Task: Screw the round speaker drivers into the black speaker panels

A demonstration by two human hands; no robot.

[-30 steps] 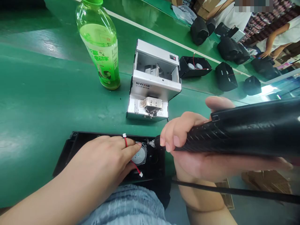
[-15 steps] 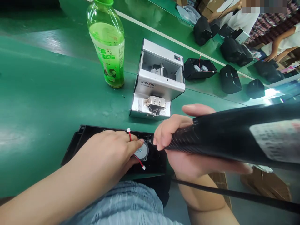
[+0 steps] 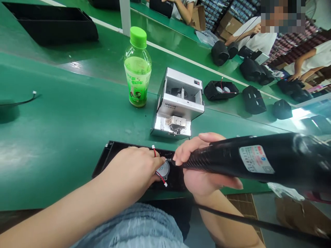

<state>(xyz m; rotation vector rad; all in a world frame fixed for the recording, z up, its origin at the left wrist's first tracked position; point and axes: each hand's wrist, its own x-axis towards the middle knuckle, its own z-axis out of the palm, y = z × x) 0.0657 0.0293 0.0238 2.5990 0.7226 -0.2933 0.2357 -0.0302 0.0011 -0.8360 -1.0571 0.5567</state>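
Observation:
My left hand (image 3: 137,163) lies over a shallow black plastic housing (image 3: 178,179) on the bench. Its fingers close around a round silver part (image 3: 163,169), perhaps a small speaker or motor, with red wires (image 3: 160,177) ending in white plugs. In my right hand (image 3: 200,181) is a thick black electric screwdriver (image 3: 222,156), held nearly level. Its bit points left and meets the part's edge beside my left fingertips; the exact contact point is too small to make out.
Behind the housing stands a silver screw feeder (image 3: 181,106), with a green drink bottle (image 3: 138,72) to its left. More black housings (image 3: 254,100) line the bench at right, and a large one (image 3: 57,26) sits far left. Co-workers (image 3: 261,38) are across the bench.
My view has shifted, showing more of the bench's far side and left. Both hands keep their grip, with the screwdriver bit still at the round part's edge.

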